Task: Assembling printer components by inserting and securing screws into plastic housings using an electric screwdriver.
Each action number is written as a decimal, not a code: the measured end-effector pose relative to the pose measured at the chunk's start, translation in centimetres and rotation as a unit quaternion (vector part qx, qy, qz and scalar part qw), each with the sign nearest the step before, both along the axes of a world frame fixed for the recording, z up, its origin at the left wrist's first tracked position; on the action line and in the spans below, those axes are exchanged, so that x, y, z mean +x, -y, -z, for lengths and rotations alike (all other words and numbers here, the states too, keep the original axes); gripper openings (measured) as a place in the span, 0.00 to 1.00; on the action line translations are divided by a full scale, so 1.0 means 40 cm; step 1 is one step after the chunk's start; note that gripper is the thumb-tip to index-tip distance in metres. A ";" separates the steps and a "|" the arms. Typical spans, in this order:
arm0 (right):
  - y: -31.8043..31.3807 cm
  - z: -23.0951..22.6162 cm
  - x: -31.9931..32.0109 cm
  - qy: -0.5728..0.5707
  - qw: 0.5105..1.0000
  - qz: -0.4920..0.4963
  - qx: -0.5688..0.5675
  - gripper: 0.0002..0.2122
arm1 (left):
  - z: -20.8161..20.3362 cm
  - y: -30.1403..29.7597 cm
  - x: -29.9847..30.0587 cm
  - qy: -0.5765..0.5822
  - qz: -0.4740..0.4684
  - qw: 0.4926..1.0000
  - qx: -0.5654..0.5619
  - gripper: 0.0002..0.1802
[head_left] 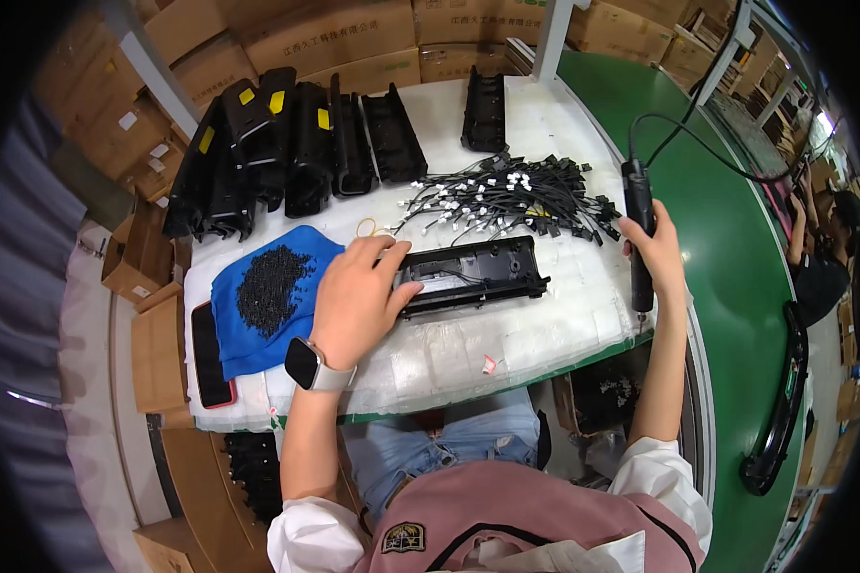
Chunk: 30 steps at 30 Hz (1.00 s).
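A long black plastic housing [518,267] lies open side up on the white-covered table in front of me. My left hand [355,294] grips its left end, thumb along the near side and fingers over the far side. A dark cable runs inside the housing. To the right, my right hand [661,250] is wrapped round a black corded electric screwdriver [637,196], held upright with its tip pointing down, apart from the housing. Beside my left hand, a pile of small black screws [269,288] rests on a blue cloth [232,351].
Several black housings [306,153] stand at the back left; another black housing [484,113] lies farther right. A heap of black cables with white connectors [516,196] lies behind the work. A phone [210,358] sits at the left edge. Green surface [592,105] borders the table; a person [825,258] is far right.
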State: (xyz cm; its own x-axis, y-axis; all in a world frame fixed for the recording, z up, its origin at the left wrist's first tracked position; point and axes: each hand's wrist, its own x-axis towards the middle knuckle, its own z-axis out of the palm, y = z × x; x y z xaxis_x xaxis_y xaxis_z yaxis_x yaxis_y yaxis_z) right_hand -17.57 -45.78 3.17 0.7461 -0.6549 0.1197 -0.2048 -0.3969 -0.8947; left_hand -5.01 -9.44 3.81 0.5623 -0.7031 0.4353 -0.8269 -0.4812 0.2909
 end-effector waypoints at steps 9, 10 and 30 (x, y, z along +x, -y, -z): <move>-0.032 0.089 0.016 -0.168 0.900 0.124 -0.384 0.29 | -0.027 0.005 -0.098 0.037 -0.013 0.994 0.103 0.23; -0.030 0.095 0.015 -0.134 0.886 0.138 -0.421 0.28 | -0.031 0.010 -0.104 0.046 0.001 0.991 0.128 0.23; -0.459 0.008 0.042 0.174 0.875 -0.285 -0.351 0.10 | 0.065 -0.580 -0.308 -0.312 -0.203 0.615 -0.695 0.19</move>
State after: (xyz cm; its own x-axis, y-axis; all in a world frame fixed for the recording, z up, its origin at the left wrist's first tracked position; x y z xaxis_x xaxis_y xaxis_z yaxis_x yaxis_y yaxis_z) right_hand -15.89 -27.42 2.87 0.7664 0.1384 0.6273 0.4415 -0.8228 -0.3579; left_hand -17.33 13.76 1.21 0.9317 0.3569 0.0681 -0.2390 0.4609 0.8547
